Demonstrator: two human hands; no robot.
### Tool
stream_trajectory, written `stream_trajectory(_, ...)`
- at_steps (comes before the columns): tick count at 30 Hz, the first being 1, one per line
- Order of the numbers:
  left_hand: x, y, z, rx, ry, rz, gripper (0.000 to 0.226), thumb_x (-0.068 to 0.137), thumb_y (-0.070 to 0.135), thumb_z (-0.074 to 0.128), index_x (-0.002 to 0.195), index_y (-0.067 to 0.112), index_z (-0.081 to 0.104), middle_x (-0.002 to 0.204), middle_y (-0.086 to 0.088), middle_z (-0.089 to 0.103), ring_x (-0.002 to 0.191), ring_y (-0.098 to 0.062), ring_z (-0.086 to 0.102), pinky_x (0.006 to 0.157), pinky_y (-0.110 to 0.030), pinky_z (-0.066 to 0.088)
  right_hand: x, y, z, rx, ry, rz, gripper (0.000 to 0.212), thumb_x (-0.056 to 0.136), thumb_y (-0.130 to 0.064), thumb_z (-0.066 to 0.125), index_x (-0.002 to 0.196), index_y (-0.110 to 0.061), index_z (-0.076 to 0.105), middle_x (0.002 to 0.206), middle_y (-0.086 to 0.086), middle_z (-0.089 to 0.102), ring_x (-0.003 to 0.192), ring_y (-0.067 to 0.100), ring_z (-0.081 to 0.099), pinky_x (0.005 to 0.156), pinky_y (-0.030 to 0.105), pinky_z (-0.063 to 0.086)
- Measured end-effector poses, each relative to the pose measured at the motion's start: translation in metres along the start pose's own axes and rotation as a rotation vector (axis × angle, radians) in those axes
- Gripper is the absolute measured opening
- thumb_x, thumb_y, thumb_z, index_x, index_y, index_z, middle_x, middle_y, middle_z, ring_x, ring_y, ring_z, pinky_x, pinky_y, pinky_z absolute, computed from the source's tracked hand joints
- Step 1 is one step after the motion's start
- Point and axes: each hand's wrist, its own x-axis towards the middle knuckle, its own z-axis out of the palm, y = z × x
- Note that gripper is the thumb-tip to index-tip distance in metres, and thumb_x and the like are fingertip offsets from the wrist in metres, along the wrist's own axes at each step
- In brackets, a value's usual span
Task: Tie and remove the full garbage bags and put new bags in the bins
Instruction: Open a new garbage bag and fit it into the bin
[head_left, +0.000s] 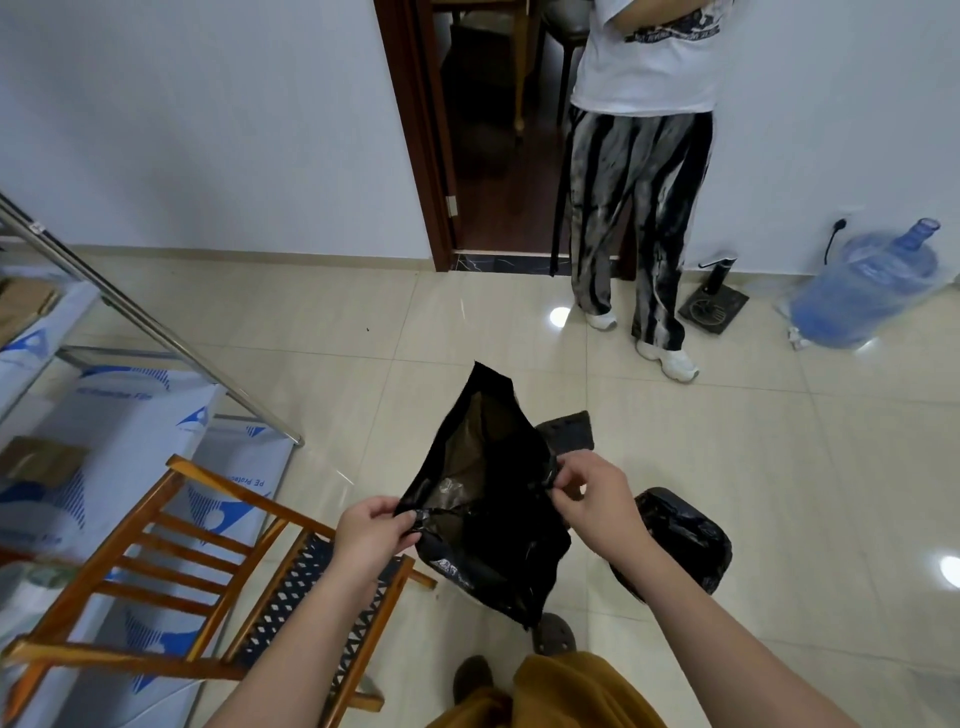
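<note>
Under me is a pale tiled floor (779, 467) running up to a white wall (208, 114) with a dark doorway (483, 130) in it. Another person (641, 171) stands by that doorway in a white shirt, streaked trousers and white shoes. On my left, white panels (130, 457) with blue print lean behind a metal rail (156, 322), and a wooden chair (208, 582) with a woven dark seat sits just beside my left forearm. Over by the far wall on the right a blue water jug (862, 286) stands tilted, with a floor drain (712, 305) near it. The new black bag (488, 499) hangs in the air in front of me, between my two hands, its mouth partly spread so the brownish inside shows. A bin (680, 540) lined in black plastic is on the floor just beyond my right forearm, and a dark flat piece (569, 428) lies on the tiles behind the bag. My left hand (376, 530) pinches the bag's near edge between thumb and curled fingers. My right hand (587, 491) pinches the opposite edge the same way, fingers bent tight on the plastic. My slippers (555, 631) show at the bottom, below the bag.
</note>
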Motion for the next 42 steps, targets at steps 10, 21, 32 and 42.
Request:
stream_trajectory(10, 0.006, 0.022, -0.004, -0.254, 0.018, 0.148, 0.023, 0.089, -0.008, 0.059, 0.101, 0.011, 0.065, 0.099, -0.01, 0.069, 0.091, -0.02, 0.072, 0.071, -0.023, 0.06, 0.002, 0.017, -0.003, 0.317, 0.147, 0.265, 0.02, 0.094, -0.003, 0.054, 0.08, -0.013, 0.045, 0.077, 0.011, 0.065, 0.066, 0.019, 0.07, 0.06, 0.03, 0.058)
stream_trajectory(21, 0.01, 0.025, -0.005, 0.017, 0.113, 0.305, 0.016, 0.087, -0.001, 0.065, 0.095, 0.012, 0.069, 0.086, -0.005, 0.071, 0.079, -0.016, 0.071, 0.056, -0.015, 0.055, 0.02, 0.008, -0.016, 0.07, 0.095, 0.211, 0.016, 0.091, -0.008, 0.059, 0.079, -0.013, 0.048, 0.073, 0.001, 0.059, 0.059, 0.02, 0.054, 0.053, 0.024, 0.041)
stream_trajectory(32, 0.008, 0.019, -0.001, 0.187, 0.172, 0.394, 0.014, 0.088, 0.008, 0.067, 0.092, 0.021, 0.072, 0.078, 0.001, 0.071, 0.072, -0.016, 0.067, 0.05, -0.017, 0.05, 0.013, 0.007, -0.012, 0.077, 0.079, 0.14, 0.014, 0.093, -0.007, 0.059, 0.085, -0.015, 0.051, 0.092, 0.002, 0.065, 0.08, 0.021, 0.062, 0.068, 0.029, 0.049)
stream_trajectory(42, 0.003, 0.011, 0.01, 0.174, 0.101, 0.4, 0.008, 0.085, 0.011, 0.071, 0.086, 0.019, 0.071, 0.092, 0.001, 0.07, 0.084, -0.015, 0.067, 0.055, -0.018, 0.055, 0.014, 0.012, -0.014, 0.32, 0.041, 0.163, 0.024, 0.092, -0.008, 0.06, 0.076, -0.02, 0.045, 0.098, -0.01, 0.066, 0.089, 0.003, 0.061, 0.075, 0.021, 0.046)
